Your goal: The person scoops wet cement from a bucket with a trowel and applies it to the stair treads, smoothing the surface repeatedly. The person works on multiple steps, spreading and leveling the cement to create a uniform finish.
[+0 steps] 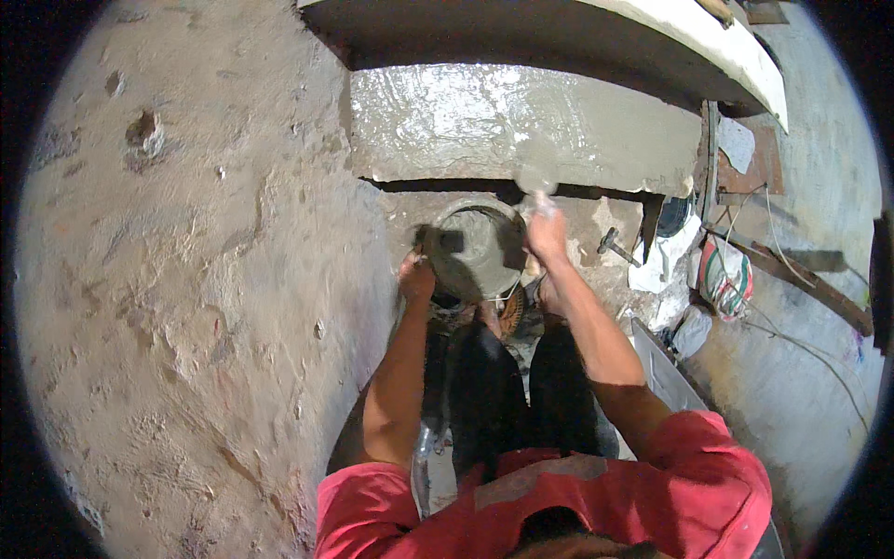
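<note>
A round bucket (515, 270) stands between my feet, with wet grey cement (484, 233) in it. My left hand (416, 277) is closed at the bucket's left rim; its fingertips are partly in shadow. Above the bucket's right rim, my right hand (547, 231) grips a tool with a rounded, grey-coated head (535, 177). Motion blurs that head, so I cannot tell whether it is a ladle or a trowel. It is in front of the lower edge of a slab face (615, 130) coated in wet, shiny grey plaster.
A rough wall (214, 270) rises close on my left. A ledge (521, 28) juts out over the plastered face. To the right are a hammer (615, 244), a striped sack (724, 278), a wooden beam (801, 279) and loose cords (787, 252).
</note>
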The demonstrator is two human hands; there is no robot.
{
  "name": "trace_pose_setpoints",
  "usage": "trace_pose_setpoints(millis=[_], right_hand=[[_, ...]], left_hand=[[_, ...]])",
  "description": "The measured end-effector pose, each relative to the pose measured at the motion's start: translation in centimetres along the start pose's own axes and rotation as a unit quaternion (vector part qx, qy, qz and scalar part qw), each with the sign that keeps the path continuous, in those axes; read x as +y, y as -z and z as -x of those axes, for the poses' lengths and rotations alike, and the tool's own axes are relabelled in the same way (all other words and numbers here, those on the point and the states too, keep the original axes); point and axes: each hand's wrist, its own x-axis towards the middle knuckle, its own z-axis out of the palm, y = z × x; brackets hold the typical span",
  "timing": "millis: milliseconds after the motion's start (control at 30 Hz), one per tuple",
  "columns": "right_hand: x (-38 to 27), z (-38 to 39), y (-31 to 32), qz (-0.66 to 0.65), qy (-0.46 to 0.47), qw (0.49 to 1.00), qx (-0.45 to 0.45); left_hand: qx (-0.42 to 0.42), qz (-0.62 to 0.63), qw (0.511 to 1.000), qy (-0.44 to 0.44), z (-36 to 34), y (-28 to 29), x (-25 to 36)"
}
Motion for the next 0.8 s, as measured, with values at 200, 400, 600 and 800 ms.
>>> trace_pose_setpoints(millis=[200, 400, 600, 800], right_hand=[[-3.5, 1.9, -11.5, 0.276, 0.303, 0.911, -0.039], [-1.2, -0.6, 0.7, 0.446, 0.210, 0.870, -0.009], [6.0, -1.5, 9.7, 0.241, 0.076, 0.948, 0.191], [11.0, 5.5, 5.5, 0.188, 0.035, 0.981, 0.026]], left_hand=[[-0.063, 0.300, 0.952, 0.008, -0.8, 2.1, 4.5], [-0.117, 0.037, 0.989, 0.078, -1.4, 3.1, 7.3], [-0.116, 0.071, 0.977, 0.165, -1.6, 1.1, 7.3], [-0.066, 0.060, 0.994, 0.066, -0.8, 1.6, 8.8]])
